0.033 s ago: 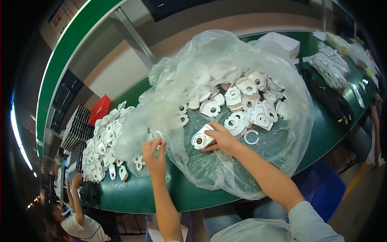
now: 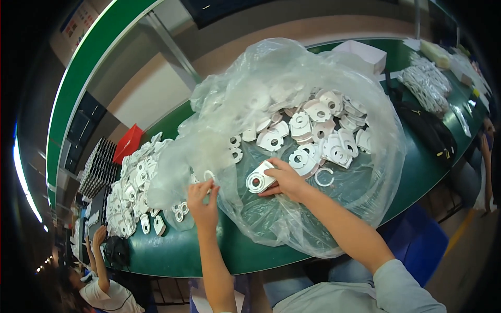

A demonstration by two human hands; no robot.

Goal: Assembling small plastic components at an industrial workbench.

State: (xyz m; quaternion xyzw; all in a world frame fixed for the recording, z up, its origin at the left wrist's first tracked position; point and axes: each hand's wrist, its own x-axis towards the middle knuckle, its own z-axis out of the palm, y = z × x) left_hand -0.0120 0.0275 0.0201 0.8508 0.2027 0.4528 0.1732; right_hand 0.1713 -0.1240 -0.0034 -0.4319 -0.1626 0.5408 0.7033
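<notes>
My right hand (image 2: 286, 180) is closed round a white plastic housing (image 2: 267, 173) with a round collar and a dark hole at its near left end. It holds the housing above the clear plastic bag (image 2: 261, 221). To the left, my left hand (image 2: 202, 201) pinches a small white ring (image 2: 209, 175) between thumb and fingertips. The fingers hide part of the ring. Inside the opened bag lie several white plates with round holes (image 2: 314, 111). A loose white C-shaped ring (image 2: 324, 177) rests on the film to the right of my right hand.
A heap of white plastic parts (image 2: 125, 201) covers the green table (image 2: 250, 258) at left, near a red bin (image 2: 128, 143) and stacked trays (image 2: 98, 167). A white box (image 2: 362, 55) and black bag (image 2: 425, 125) lie at right. Another person's hand (image 2: 99, 236) is at lower left.
My left hand has shifted very slightly to the right, and the white ring shows a little more fully. My right hand and the housing look nearly the same.
</notes>
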